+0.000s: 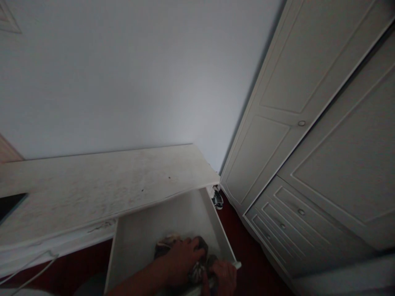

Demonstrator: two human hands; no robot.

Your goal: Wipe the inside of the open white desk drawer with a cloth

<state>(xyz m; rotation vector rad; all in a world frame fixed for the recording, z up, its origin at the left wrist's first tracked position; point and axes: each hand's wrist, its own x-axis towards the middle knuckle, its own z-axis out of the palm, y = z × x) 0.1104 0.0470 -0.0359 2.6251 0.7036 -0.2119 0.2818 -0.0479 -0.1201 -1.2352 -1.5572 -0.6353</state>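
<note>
In the lower middle of the head view, a pulled-out white drawer point(160, 218) holds a small heap of bundled cloth point(166, 242), grey, dark and light, which looks like balled-up socks. My left hand point(187, 257) reaches in over the heap, its fingers curled round a dark grey bundle. Close to the drawer's front right corner, my right hand point(222, 274) has its fingers bent onto the cloth. Dim light and the bottom edge of the view hide part of both grips.
The drawer belongs to a worn white dresser point(123, 176) against the wall. A dark flat object point(10, 205) lies on its left end. White wardrobes point(274, 107) stand to the right. Shoes point(217, 199) sit on the red carpet point(243, 246); a white cable point(33, 267) hangs lower left.
</note>
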